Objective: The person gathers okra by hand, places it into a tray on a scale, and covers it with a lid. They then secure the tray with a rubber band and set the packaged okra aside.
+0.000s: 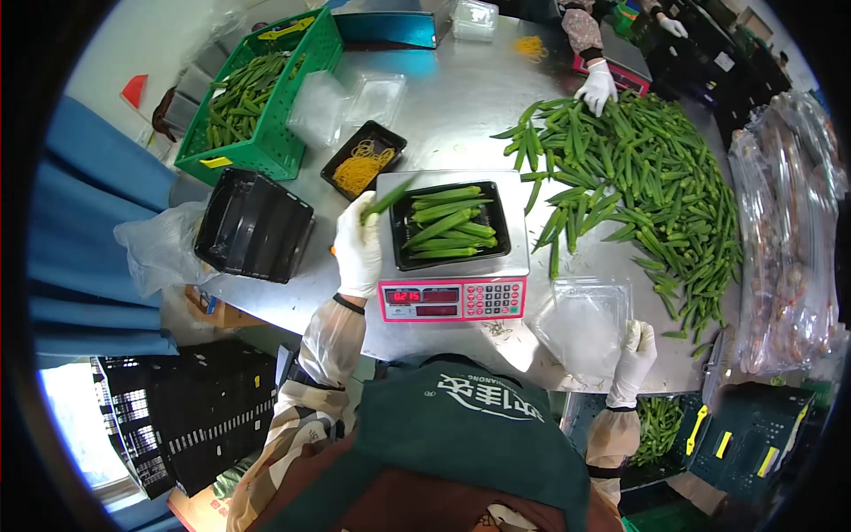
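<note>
My left hand point(358, 246), in a white glove, is closed on a single okra pod point(390, 196) at the left edge of a black tray point(401, 239). Several okra pods point(448, 222) lie side by side in that tray. Under it is a digital scale point(452, 301) with a pink-red frame and lit red digits. My right hand point(632, 359), also gloved, has its fingers curled at the right edge of a clear plastic lid point(582, 330) near the table's front edge. The exact finger contact there is hard to see.
A large okra heap point(665, 177) covers the right side of the steel table point(443, 115); another person's gloved hand point(598, 87) touches it. Left are stacked black trays point(253, 222), rubber bands point(362, 167) and a green crate point(282, 146). A knife point(713, 368) lies right.
</note>
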### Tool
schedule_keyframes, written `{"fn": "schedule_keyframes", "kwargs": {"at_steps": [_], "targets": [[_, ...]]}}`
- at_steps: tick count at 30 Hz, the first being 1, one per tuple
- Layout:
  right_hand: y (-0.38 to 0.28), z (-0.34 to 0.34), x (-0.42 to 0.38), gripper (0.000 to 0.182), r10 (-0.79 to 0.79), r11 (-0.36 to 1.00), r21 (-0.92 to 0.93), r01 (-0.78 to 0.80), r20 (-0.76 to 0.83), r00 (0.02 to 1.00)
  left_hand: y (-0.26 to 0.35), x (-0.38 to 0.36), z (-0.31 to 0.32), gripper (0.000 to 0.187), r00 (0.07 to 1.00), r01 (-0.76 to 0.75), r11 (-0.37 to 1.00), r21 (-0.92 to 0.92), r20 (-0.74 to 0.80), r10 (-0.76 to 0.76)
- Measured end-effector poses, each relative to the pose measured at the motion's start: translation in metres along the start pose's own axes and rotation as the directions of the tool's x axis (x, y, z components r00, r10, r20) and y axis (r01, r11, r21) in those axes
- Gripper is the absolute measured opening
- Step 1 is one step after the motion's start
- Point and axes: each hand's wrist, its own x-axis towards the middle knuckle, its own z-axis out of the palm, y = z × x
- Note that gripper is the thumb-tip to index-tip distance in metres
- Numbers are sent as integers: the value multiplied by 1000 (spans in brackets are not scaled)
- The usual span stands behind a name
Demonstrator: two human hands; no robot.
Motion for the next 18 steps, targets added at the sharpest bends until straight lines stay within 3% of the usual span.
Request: {"fn": "schedule_keyframes", "kwargs": {"at_steps": [2,4,7,10,13,14,15,16,18], "targets": [[5,0,-2,19,30,999,39,-31,29,999,-22,-10,-28,25,993,-8,996,89,-115,19],[11,2,-3,22,18,999,26,-19,45,999,-58,-32,-55,25,986,73,976,205,-164,-39],[12,12,-4,23,156,967,189,-173,101,983,-133,-91,-79,27,929,248,939,237,-334,-161],[7,33,-1,23,128,951,255,-173,183,975,-199,-168,-77,28,846,495,839,226,-343,-407],[-31,61,-4,22,92,963,219,-158,284,954,-192,-187,-72,32,765,642,690,334,-210,-609],[-44,66,-4,19,91,976,156,-150,332,939,-201,-191,-61,37,774,633,708,314,-295,-561],[-46,75,-3,16,32,990,119,-80,361,932,-181,-181,-57,38,889,455,711,536,-320,-328],[-43,85,-1,13,-26,996,84,-7,390,920,-143,-160,-55,40,957,265,630,730,-279,-79],[-69,97,-1,11,-67,998,35,57,534,843,-65,-106,-57,38,993,106,902,419,-85,-78]]}}
